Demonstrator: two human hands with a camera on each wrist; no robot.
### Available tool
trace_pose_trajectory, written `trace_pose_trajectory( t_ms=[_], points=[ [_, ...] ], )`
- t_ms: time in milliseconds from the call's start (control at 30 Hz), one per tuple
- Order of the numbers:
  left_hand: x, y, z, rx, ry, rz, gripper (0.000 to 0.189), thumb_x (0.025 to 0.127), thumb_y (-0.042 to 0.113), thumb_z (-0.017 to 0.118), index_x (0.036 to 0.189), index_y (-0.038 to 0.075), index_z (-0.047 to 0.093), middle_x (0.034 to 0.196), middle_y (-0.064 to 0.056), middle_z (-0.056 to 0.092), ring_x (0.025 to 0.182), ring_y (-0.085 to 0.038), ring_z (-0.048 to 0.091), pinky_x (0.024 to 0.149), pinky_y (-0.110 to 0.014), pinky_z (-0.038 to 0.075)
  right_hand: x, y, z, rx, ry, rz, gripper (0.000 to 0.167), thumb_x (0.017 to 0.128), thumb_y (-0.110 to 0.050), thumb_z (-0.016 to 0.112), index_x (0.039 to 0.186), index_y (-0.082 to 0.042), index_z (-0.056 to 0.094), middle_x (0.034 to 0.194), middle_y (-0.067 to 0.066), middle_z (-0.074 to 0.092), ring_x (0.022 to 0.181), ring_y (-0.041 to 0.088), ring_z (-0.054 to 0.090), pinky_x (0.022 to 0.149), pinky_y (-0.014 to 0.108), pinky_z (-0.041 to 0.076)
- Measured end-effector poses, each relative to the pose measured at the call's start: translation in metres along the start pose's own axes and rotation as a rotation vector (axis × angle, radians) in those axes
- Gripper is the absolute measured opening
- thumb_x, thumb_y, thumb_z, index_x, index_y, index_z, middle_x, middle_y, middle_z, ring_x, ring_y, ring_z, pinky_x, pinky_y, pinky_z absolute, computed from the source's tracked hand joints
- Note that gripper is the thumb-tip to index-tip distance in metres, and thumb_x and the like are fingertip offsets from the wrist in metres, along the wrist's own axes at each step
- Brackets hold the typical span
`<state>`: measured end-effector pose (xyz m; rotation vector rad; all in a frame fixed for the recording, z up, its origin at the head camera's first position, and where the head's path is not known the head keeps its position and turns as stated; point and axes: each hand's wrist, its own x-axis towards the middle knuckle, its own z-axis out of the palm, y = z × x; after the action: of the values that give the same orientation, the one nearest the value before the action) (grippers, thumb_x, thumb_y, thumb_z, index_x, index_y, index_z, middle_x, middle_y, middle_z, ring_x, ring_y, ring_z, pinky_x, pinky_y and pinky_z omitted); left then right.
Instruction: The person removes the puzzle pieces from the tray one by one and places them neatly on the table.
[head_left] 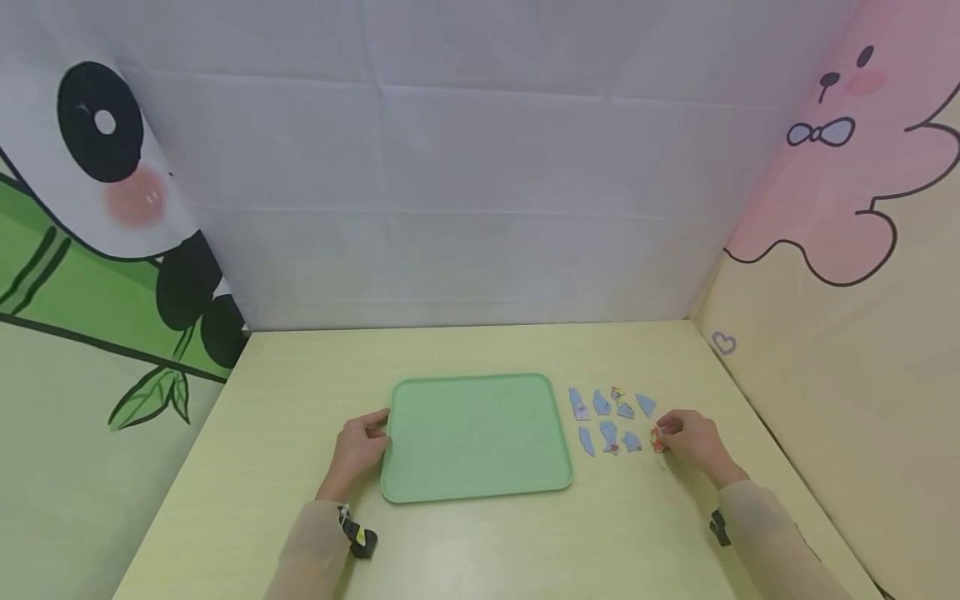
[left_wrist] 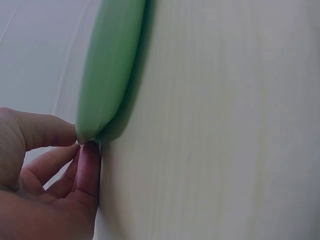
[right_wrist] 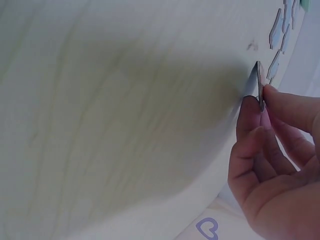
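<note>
A green rectangular tray point(head_left: 477, 437) lies in the middle of the table, its inside bare. At its left side my left hand point(head_left: 358, 448) pinches the rim between thumb and fingers; the left wrist view shows the tray edge point(left_wrist: 102, 95) meeting the fingertips. Over at the right, my right hand point(head_left: 696, 443) pinches a small flat red piece point(head_left: 657, 440), seen edge-on as a thin piece point(right_wrist: 260, 87) in the right wrist view. Several irregular blue puzzle-like pieces point(head_left: 609, 436) lie in two rows between the tray and my right hand. Some carry red or yellow print.
The pale wooden table point(head_left: 315, 367) meets a white cloth wall point(head_left: 480, 208) at the back. A panda-print panel point(head_left: 90, 292) stands on the left, a panel with a pink animal point(head_left: 847, 183) on the right. Dark straps point(head_left: 358, 533) circle both wrists.
</note>
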<state>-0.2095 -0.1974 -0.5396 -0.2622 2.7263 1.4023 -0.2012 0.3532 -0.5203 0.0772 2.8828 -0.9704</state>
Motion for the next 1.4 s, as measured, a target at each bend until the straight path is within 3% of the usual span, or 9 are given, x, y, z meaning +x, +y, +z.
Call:
trace_pose_trajectory(
  t_ms=[633,1400],
  points=[
    [0.0005,0.0009,0.0013,-0.011,0.005,0.003,0.055,0.080,-0.001,0.059,0.134,0.001,0.054,0.115,-0.015,0.062,0.083,-0.023,0.056,0.064,-0.030,0.046,-0.0013,-0.0041,0.0003,-0.086,0.031,-0.068,0.010,0.084,-0.004,0.067,0.091,0.002,0.067,0.082,0.006,0.066,0.077,0.026,0.059,0.067,0.042,0.046],
    [-0.0018,0.0034,0.0010,-0.013,0.005,-0.004,0.056,0.079,-0.002,0.058,0.134,0.001,0.053,0.114,-0.014,0.062,0.081,-0.023,0.055,0.063,-0.030,0.046,0.0022,0.0007,0.0062,-0.092,0.052,-0.053,0.010,0.083,-0.006,0.069,0.091,0.000,0.068,0.082,0.006,0.066,0.076,0.024,0.058,0.068,0.043,0.046]
  ],
)
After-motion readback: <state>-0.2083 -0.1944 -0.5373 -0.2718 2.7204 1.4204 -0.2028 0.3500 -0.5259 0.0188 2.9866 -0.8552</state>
